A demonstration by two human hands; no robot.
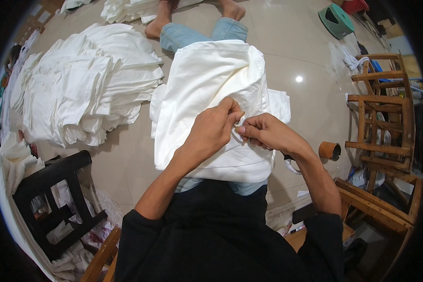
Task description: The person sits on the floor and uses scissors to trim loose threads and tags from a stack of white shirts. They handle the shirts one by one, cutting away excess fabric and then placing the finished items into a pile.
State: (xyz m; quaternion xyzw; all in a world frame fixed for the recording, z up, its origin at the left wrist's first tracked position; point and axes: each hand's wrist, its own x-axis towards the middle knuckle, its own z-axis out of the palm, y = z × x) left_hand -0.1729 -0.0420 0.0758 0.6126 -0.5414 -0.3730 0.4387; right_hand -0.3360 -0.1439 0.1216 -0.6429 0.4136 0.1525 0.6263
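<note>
A white cloth garment (201,77) lies spread across my lap and legs, with folds fanning out from its middle. My left hand (218,121) pinches a small gathered bit of this cloth between thumb and fingertips. Right beside it, my right hand (262,131) has its thumb and forefinger closed on the same gathered bit. The fingertips hide the exact spot they hold. Below my right wrist shows a ring-shaped handle (292,166), pale with a dark part. Whether it hangs from that hand or lies on the floor, I cannot tell.
A large pile of folded white garments (88,81) lies on the tiled floor at left. Wooden stools (384,102) stand along the right, a green plastic stool (335,22) at the far right. An orange-brown cup-like container (329,151) rests near my right forearm. A black plastic stool (56,201) is at lower left.
</note>
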